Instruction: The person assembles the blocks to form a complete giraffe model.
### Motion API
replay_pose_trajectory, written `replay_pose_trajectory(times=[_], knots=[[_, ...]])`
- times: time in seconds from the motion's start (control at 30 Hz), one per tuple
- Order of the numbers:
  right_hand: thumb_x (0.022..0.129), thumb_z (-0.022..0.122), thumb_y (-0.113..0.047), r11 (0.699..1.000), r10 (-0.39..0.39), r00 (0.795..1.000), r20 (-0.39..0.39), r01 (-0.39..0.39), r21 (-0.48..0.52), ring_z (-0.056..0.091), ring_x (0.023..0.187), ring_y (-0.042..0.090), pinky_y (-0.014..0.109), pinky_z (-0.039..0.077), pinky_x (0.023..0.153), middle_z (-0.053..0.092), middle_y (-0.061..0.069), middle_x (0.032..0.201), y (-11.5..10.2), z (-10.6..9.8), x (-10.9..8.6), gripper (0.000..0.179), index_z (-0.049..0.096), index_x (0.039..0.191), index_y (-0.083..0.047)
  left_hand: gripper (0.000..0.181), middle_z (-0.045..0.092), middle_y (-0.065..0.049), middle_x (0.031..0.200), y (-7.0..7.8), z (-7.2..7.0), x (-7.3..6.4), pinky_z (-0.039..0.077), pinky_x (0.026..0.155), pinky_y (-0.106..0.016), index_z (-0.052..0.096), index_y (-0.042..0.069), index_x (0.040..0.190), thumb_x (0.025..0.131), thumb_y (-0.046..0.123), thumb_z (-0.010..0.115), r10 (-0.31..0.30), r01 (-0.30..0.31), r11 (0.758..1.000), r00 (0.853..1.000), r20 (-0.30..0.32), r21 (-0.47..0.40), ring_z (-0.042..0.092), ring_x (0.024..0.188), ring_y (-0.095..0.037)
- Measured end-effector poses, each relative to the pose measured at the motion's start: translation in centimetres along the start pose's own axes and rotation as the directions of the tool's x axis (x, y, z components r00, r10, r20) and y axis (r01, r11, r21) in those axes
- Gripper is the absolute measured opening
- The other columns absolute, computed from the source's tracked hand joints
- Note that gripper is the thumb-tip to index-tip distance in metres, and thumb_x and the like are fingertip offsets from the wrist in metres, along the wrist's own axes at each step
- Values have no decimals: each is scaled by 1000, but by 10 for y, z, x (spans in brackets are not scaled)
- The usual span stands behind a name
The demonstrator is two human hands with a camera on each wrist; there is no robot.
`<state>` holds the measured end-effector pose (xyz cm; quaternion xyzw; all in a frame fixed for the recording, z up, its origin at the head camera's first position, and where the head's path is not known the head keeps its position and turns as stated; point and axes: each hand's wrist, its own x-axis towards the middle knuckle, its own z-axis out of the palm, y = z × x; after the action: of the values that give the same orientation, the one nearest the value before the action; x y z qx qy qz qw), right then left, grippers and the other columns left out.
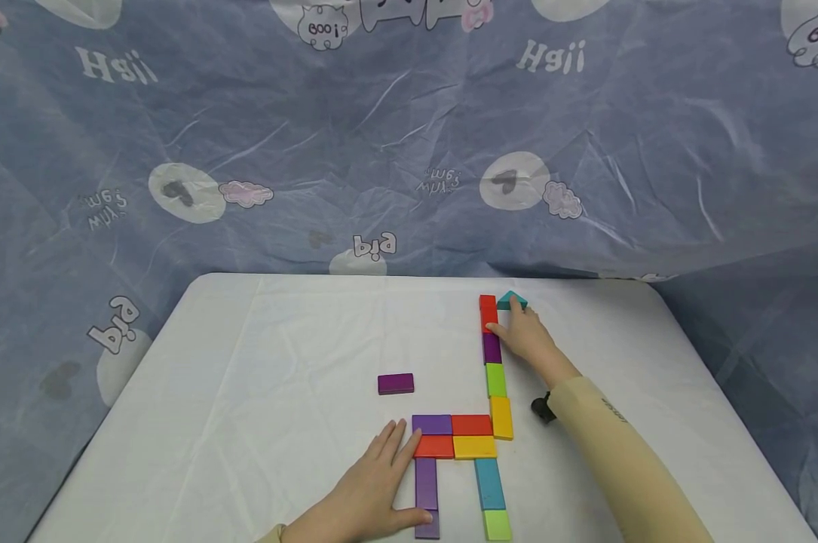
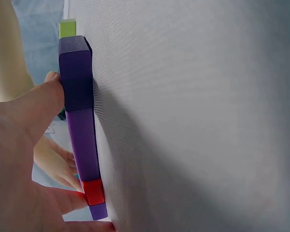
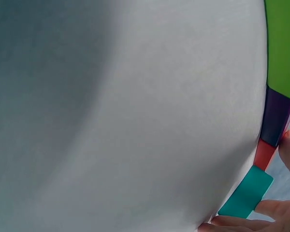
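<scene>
My left hand (image 1: 371,486) lies spread beside the lower figure of flat coloured blocks. Its thumb touches the lower purple block (image 1: 427,526), and its index fingertip reaches the left red block (image 1: 436,447). At the top of the long column, my right hand (image 1: 529,337) touches a teal triangular block (image 1: 506,304) with extended fingers. That triangle stands beside the upper red piece (image 1: 488,305). My right thumb rests near where the red part meets the dark purple block (image 1: 492,348). In the right wrist view the teal block (image 3: 246,192) shows its side face.
Left of the column lies a separate purple block (image 1: 396,384). Below the dark purple piece come a green block (image 1: 496,380) and a yellow block (image 1: 501,418). A blue block (image 1: 490,484) and a light green block (image 1: 497,526) form the lower right leg on the white table (image 1: 280,362).
</scene>
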<state>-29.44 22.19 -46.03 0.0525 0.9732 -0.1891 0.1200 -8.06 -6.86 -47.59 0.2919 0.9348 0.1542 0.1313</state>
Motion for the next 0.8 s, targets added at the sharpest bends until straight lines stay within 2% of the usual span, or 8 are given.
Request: replay_pose_trajectory(times=[0.2,0.53,0.63,0.8], knots=[[98,57,-42,1000,-9,1000,-6,9,-9,32,137,54,62,36,108,24,41,151,-1,0,1,89,6,155,3,104,26,-20,161,1,-1,0,36,115,-47,25,9,156,83,76,54,7,-6,1000,1000,-20,24,26,148,-37],[98,58,-42,1000,-11,1000,-16,11,-8,32,138,54,62,37,108,23,41,151,-2,1,1,89,7,155,4,104,25,-19,161,2,-2,0,38,114,-47,24,10,157,82,75,56,-4,4,1000,1000,-7,13,26,148,-36],[98,57,-42,1000,-7,1000,-21,7,10,32,137,55,63,37,107,19,42,152,-2,0,1,88,8,156,2,104,24,-19,161,2,-2,0,37,114,-47,24,10,157,82,75,56,-9,9,1000,1000,0,9,26,148,-36],[99,54,-42,1000,-10,999,-43,11,27,22,141,56,63,34,108,5,39,157,1,-2,2,85,7,156,1,104,24,-18,162,2,-1,0,37,114,-47,24,11,157,82,76,55,-11,10,1000,1000,4,11,25,149,-36]])
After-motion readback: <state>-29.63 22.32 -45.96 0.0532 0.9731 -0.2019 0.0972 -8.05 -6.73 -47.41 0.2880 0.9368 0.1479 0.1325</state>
